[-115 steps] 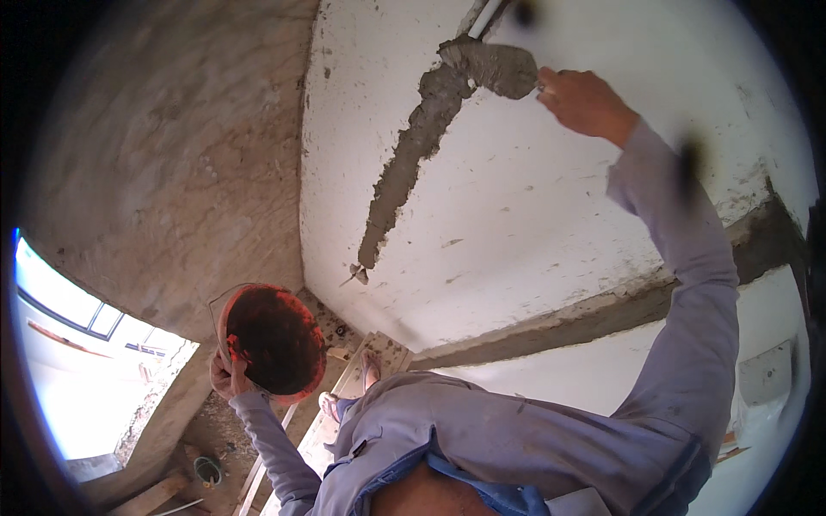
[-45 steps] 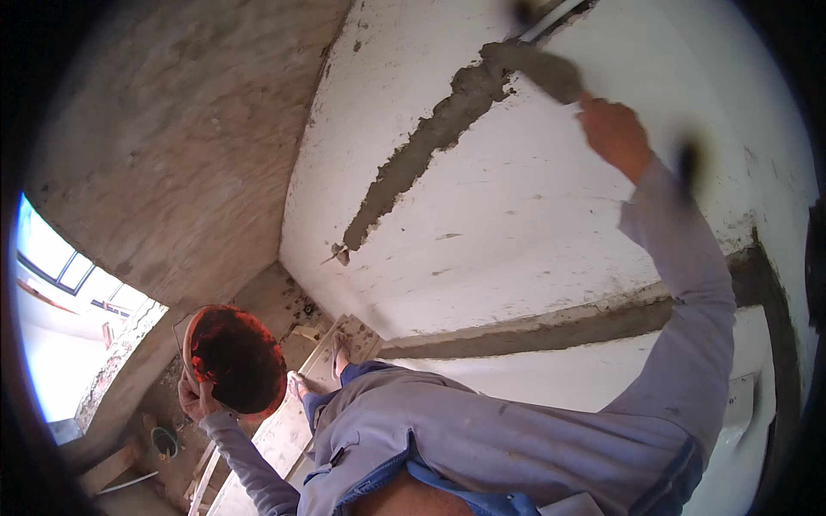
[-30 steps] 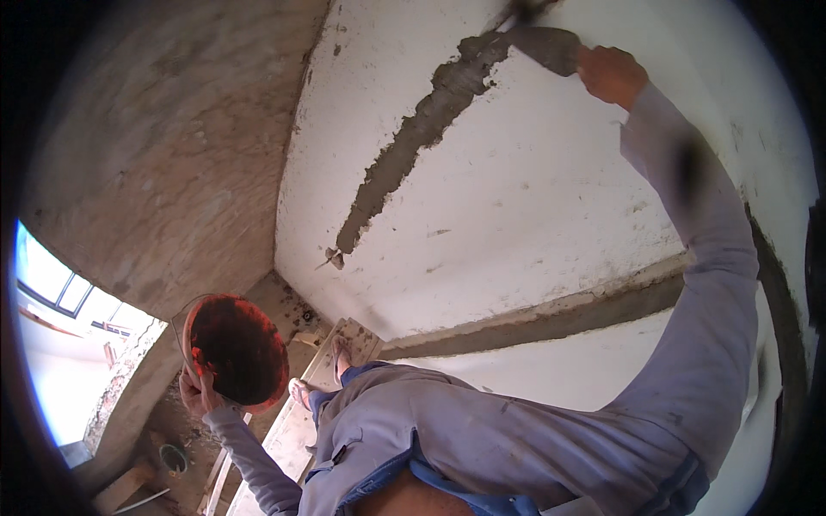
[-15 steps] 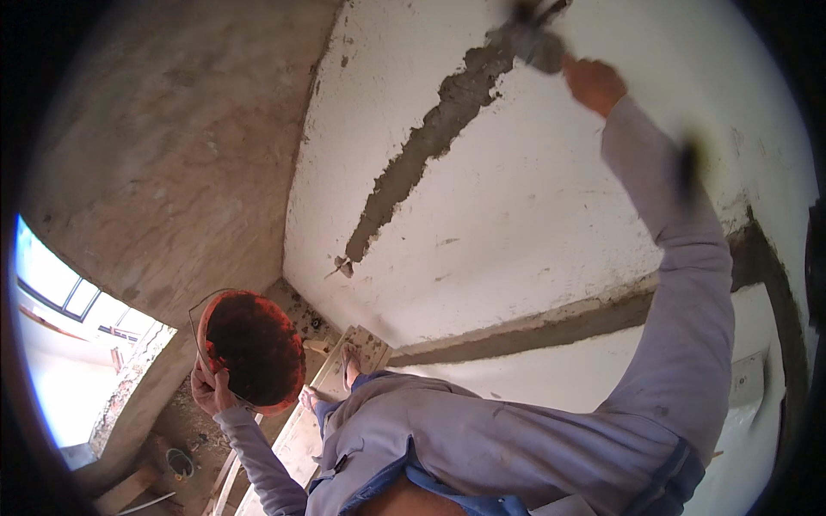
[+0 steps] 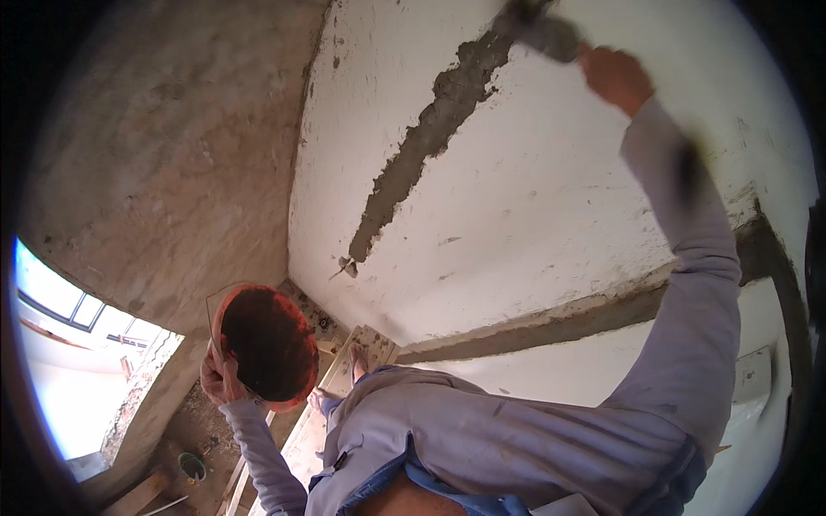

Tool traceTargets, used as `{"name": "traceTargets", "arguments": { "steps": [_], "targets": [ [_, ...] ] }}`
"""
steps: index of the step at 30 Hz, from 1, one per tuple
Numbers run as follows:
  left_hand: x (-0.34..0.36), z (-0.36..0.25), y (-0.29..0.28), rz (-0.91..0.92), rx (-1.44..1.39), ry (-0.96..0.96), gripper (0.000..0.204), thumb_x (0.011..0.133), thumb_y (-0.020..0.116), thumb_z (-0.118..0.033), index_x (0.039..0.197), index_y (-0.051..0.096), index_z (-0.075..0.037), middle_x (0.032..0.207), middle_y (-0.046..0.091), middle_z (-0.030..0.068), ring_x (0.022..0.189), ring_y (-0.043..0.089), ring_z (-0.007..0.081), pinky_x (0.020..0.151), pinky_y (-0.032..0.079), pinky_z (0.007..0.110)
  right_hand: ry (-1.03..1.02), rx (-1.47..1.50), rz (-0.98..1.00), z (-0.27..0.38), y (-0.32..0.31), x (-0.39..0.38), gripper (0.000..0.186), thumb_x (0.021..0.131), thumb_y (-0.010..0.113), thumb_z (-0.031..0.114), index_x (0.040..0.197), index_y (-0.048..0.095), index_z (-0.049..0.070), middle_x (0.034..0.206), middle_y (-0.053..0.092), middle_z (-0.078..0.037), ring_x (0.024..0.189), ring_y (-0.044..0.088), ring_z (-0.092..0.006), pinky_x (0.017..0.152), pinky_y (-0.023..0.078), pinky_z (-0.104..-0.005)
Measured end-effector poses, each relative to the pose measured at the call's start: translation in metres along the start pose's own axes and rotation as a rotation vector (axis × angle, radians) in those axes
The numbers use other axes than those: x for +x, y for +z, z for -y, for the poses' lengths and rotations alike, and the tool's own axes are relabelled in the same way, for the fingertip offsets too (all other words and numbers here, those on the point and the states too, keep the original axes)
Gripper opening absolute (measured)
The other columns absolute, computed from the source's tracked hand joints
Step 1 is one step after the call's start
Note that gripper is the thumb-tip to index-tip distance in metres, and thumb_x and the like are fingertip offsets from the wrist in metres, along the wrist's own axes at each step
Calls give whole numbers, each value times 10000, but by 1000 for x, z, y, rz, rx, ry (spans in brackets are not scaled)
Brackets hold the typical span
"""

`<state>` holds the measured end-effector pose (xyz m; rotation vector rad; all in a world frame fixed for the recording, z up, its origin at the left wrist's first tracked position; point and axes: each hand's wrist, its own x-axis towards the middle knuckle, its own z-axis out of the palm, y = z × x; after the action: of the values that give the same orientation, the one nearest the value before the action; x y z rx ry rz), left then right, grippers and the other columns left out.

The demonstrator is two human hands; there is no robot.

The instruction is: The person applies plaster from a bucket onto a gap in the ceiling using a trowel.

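Note:
An orange bucket with a wire handle hangs at the lower left, its inside dark and smeared. My left hand is closed on the bucket's near left side. Up at the top right, my right hand grips a trowel, its blade grey and blurred. The blade is over the upper end of a rough strip of grey mortar that runs slantwise down the white wall. Whether the blade touches the wall, I cannot tell.
Below me is a wooden plank with my feet on it. A bare brown wall rises on the left above a bright window opening. A small round container lies on the rubble-strewn floor. Another mortar band crosses the white wall lower down.
My right hand and the trowel have shifted a little to the right. The bucket in my left hand sits slightly farther right, and the whole view has moved slightly.

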<state>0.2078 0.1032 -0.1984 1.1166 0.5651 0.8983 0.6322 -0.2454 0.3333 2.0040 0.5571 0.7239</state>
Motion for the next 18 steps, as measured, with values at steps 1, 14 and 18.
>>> {"name": "traceTargets", "arguments": {
  "steps": [1, 14, 18],
  "targets": [
    [2, -7, 7, -24, -21, -11, 172, 743, 641, -58, 682, 480, -56, 1039, 606, 145, 869, 560, 164, 795, 458, 308, 103, 39, -24, -22, -3, 10, 266, 933, 361, 225, 1055, 525, 54, 875, 624, -191, 776, 611, -363, 686, 484, -477],
    [21, -121, 84, 123, -76, 53, 166, 673, 613, -7, 664, 462, -75, 814, 585, 34, 710, 481, 107, 700, 398, 248, -747, 1013, 165, 246, -89, -164, 223, 834, 568, 197, 1025, 531, 90, 855, 585, -127, 766, 614, -309, 676, 494, -424],
    [19, -138, 89, 151, -24, 116, 161, 654, 574, 34, 636, 447, -62, 972, 623, 117, 730, 514, 115, 674, 432, 247, -710, 1004, -145, 312, -111, -155, 230, 816, 561, 174, 1005, 551, 42, 821, 581, -106, 677, 630, -255, 587, 510, -381]
  ]
}}
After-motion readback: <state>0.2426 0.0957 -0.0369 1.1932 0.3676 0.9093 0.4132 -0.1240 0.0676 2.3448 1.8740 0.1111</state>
